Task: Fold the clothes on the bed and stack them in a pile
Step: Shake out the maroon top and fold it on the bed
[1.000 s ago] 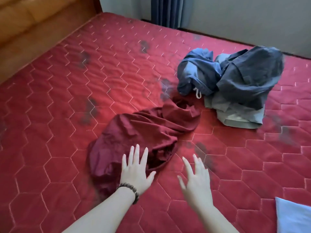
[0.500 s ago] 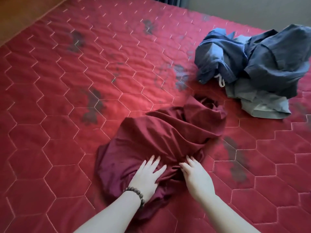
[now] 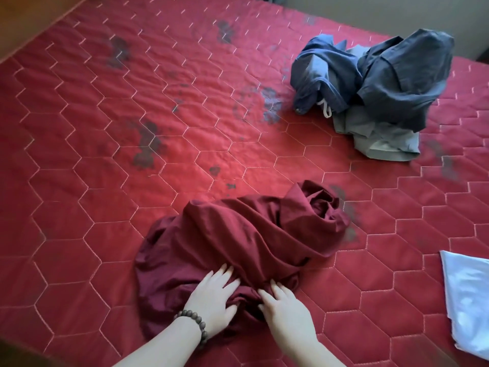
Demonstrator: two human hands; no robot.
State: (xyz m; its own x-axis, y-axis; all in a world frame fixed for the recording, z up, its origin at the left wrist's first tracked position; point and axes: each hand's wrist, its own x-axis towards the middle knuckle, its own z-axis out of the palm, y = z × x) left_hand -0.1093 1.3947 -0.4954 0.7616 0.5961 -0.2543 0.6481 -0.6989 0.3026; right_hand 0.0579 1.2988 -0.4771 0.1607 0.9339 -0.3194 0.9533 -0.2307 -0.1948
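Since a second ago both hands have come down onto the maroon garment [image 3: 238, 250]; I see my left hand [image 3: 214, 300] flat, my right hand [image 3: 283, 303] loosely curled, the cloth stretching away up-right across the bed [image 3: 105, 128].

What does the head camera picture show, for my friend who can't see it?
Two hands, left hand and right hand, rest on a crumpled dark red garment on a red quilted bed. A heap of blue and grey clothes lies farther away.
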